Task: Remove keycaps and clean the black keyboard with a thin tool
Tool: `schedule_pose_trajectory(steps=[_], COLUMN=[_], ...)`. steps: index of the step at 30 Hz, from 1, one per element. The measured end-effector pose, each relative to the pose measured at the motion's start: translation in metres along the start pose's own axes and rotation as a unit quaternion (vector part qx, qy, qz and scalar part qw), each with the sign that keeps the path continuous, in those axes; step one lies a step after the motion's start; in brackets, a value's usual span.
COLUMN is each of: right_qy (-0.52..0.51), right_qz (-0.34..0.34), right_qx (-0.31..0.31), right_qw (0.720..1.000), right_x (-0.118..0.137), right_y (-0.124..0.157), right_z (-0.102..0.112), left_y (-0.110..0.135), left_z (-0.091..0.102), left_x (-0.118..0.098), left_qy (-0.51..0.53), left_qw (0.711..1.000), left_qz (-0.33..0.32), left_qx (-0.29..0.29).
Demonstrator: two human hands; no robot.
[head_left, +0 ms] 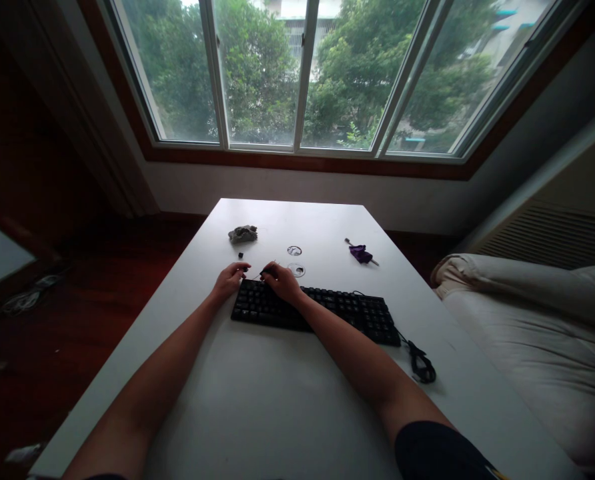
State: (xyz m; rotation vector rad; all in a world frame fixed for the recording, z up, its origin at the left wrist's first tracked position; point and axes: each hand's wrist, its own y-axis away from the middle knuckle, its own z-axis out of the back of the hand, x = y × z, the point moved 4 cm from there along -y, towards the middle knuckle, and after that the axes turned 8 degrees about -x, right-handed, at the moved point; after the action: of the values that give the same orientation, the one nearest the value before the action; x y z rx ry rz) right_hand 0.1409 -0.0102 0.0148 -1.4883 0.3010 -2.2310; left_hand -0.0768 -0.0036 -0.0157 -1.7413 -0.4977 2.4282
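A black keyboard (347,307) lies across the white table, partly covered by my right forearm. At its upper left corner my left hand (227,281) is closed, pinching a small black piece (246,269) that looks like a keycap. My right hand (281,280) is over the keyboard's top left part, its fingers closed on a thin wire-like tool (262,273) with a dark end. The thin part of this tool points toward my left hand. One loose black keycap (241,255) lies on the table just beyond my left fingertips.
A crumpled grey cloth (243,233) lies at the back left of the white table (277,380). Farther right are a purple cloth (360,254) and a small brush (347,241). Two round marks (294,251) sit behind the keyboard. Its bundled cable (421,365) lies at right.
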Motion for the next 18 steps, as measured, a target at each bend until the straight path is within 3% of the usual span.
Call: schedule_pose_trajectory(steps=[14, 18], right_qy=[0.006, 0.0], right_qz=[0.008, 0.014], right_qx=[-0.004, -0.004], right_qw=[1.0, 1.0], right_x=[0.001, 0.001], right_y=[0.001, 0.001], right_z=[0.003, 0.004], left_y=[-0.011, -0.027], left_z=[0.001, 0.001], left_x=[0.014, 0.01], left_qy=[0.006, -0.103], left_qw=[0.997, 0.993], left_qz=[0.062, 0.011], left_qx=[-0.048, -0.049])
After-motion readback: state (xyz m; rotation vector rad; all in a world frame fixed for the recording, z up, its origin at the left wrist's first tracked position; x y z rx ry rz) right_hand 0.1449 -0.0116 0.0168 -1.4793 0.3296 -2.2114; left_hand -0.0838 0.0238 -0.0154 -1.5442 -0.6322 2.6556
